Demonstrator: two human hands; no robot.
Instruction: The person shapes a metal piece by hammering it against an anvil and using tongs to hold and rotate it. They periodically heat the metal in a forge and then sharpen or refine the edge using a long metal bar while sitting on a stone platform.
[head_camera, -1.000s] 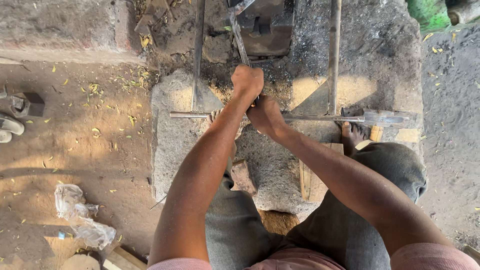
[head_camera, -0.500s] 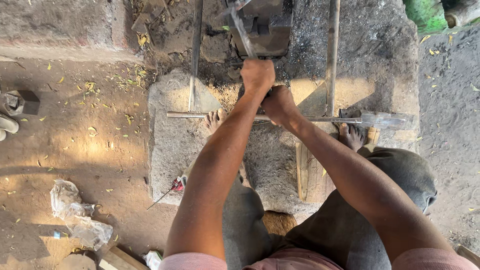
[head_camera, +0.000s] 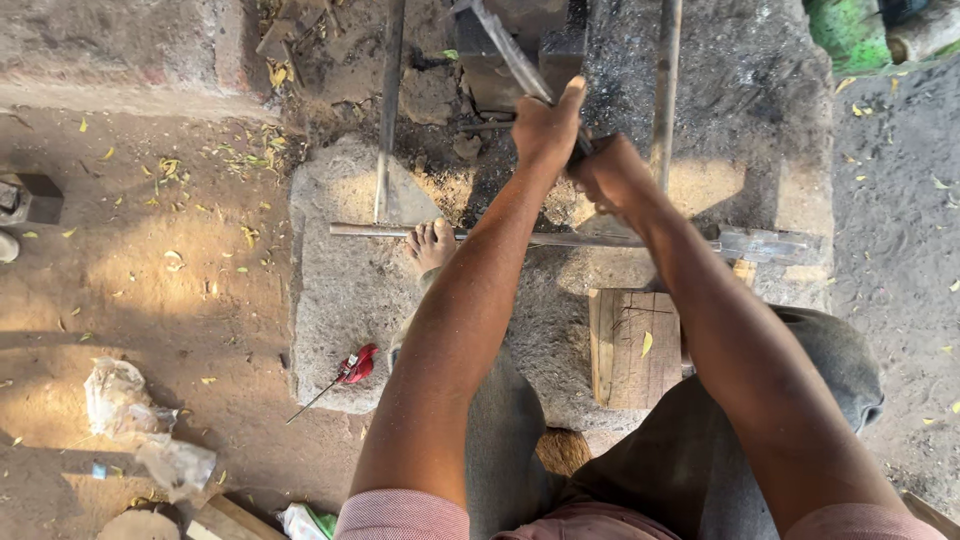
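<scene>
Both hands, left hand (head_camera: 545, 125) and right hand (head_camera: 610, 175), are clamped together on 1 slanting metal bar (head_camera: 510, 55) above a horizontal steel rod (head_camera: 390, 231) crossing the stone slab (head_camera: 340, 300).

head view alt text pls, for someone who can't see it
Seen from above, a seated person's left hand and right hand together grip a slanted metal tool over a stone slab on dirt ground. A bare foot rests on a long metal rod lying across the slab, with a wooden block beside the knee and a red-handled tool nearby.
</scene>
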